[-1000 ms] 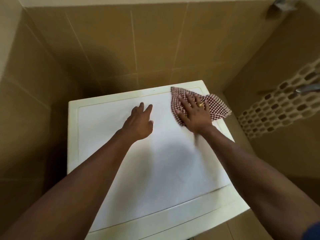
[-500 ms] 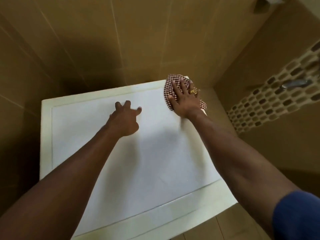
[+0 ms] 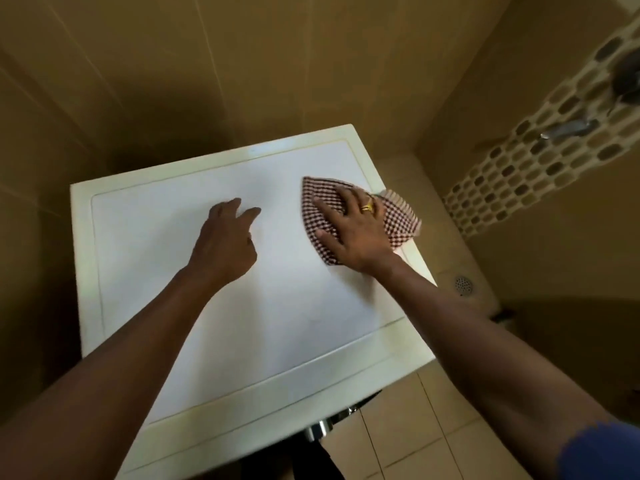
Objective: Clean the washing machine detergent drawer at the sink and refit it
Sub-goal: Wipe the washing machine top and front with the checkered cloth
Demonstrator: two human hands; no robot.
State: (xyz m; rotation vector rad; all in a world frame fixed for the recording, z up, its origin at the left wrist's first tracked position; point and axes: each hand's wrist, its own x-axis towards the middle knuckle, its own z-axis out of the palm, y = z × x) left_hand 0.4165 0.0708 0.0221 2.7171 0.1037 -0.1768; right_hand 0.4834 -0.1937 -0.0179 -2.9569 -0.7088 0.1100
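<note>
Since half a second ago our right hand (image 3: 356, 233) has drawn the red-and-white checked cloth (image 3: 316, 202) back from the far right corner of the lid, and that corner now shows bare beyond the fingertips.

Head view: the right hand lies flat, fingers straight and spread, pressing the cloth onto the flat white top of the cream-rimmed washing machine (image 3: 242, 323). The cloth's outer end reaches over the rim to the right of the hand. A gold ring (image 3: 367, 206) sits on one finger. Our left hand (image 3: 225, 244) rests palm down on the bare top, left of the right hand and apart from the cloth, fingers loosely extended and holding nothing. A blue sleeve (image 3: 602, 452) covers the right upper arm. Right of the right forearm, a round metal drain (image 3: 463, 285) is set in the floor. Farther right, a band of brown oval mosaic tiles (image 3: 519, 168) crosses the wall. Where the detergent drawer is we cannot tell from this angle.
</note>
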